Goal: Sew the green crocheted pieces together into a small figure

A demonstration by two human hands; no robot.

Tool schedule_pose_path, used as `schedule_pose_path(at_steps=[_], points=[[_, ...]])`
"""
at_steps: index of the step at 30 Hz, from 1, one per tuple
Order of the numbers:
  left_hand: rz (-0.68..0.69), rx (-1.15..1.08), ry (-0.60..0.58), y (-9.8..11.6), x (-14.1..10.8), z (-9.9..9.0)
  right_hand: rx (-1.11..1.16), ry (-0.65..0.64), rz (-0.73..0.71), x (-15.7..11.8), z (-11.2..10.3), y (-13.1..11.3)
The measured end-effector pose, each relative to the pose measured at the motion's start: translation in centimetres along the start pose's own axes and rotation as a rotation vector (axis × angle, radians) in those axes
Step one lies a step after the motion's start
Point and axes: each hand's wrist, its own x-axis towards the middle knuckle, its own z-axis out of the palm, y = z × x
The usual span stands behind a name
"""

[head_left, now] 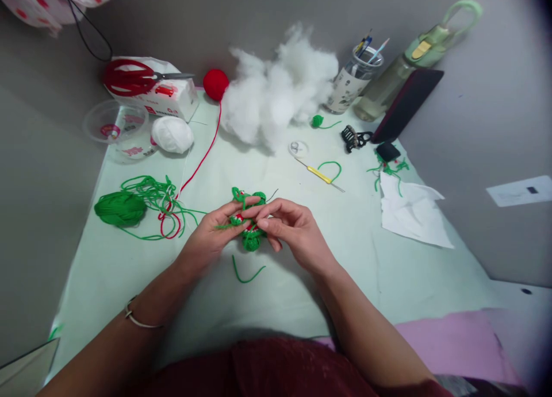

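Near the middle of the table, a small crocheted piece [251,242] in green, red and white lies between my hands. My left hand [219,224] is closed on its left side, with a green yarn end along the fingers. From the right, my right hand [288,222] pinches at the piece, thumb and fingers together; what sits between those fingertips is partly hidden. A thin dark needle-like tip [272,195] sticks out above the right fingers. Just below the hands a cut green yarn strand [245,280] rests on the table.
Green yarn [121,208] lies in a tangle at left, beside a white yarn ball [172,134]. Behind are red scissors [129,77] on a box, a red yarn ball [215,85] and white stuffing [276,87]. A yellow-handled crochet hook [319,174], pen jar [351,81] and bottle [388,81] stand right.
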Motion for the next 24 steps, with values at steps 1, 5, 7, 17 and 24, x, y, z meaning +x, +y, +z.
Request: schedule_pose_path(at_steps=[1, 5, 7, 17, 24], points=[[0.000, -0.001, 0.000, 0.0, 0.0, 0.0, -0.012, 0.000, -0.003, 0.0, 0.0, 0.0], [-0.042, -0.040, 0.014, 0.4, -0.3, 0.2, -0.042, 0.044, -0.025, -0.1, 0.2, -0.1], [-0.075, -0.091, 0.020, 0.7, -0.4, 0.3, -0.051, 0.101, -0.038, 0.0, 0.3, -0.1], [-0.097, -0.158, 0.000, 1.0, -0.6, 0.3, -0.221, 0.270, -0.233, 0.0, 0.5, 0.3], [-0.077, -0.168, -0.020, 1.2, -0.6, 0.4, -0.343, 0.210, -0.314, -0.2, 0.7, 0.5]])
